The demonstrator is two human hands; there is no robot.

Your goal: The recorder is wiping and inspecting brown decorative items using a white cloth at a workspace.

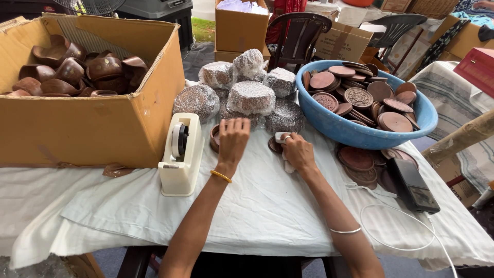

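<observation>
Looking down from my head camera: my left hand (234, 135) rests with curled fingers on a small round brown clay bowl (215, 138) on the white cloth-covered table (267, 206). The hand hides most of the bowl, so I cannot tell whether I truly grip it. My right hand (297, 151) presses a crumpled piece of white wrapping (286, 163) against a flat brown clay disc (275, 145), fingers closed over both.

Just behind my hands sits a heap of round bundles wrapped in clear bubble film (250, 97), which I judge to be finished. To my left stands a cream-coloured tape dispenser (181, 154), and beyond it an open cardboard box of brown clay bowls (77, 69). To my right, a blue plastic basin (360, 131) holds many more unwrapped clay discs, with a few loose discs (357, 159) beside it and a black handheld device (413, 185). Much appears left to wrap.
</observation>
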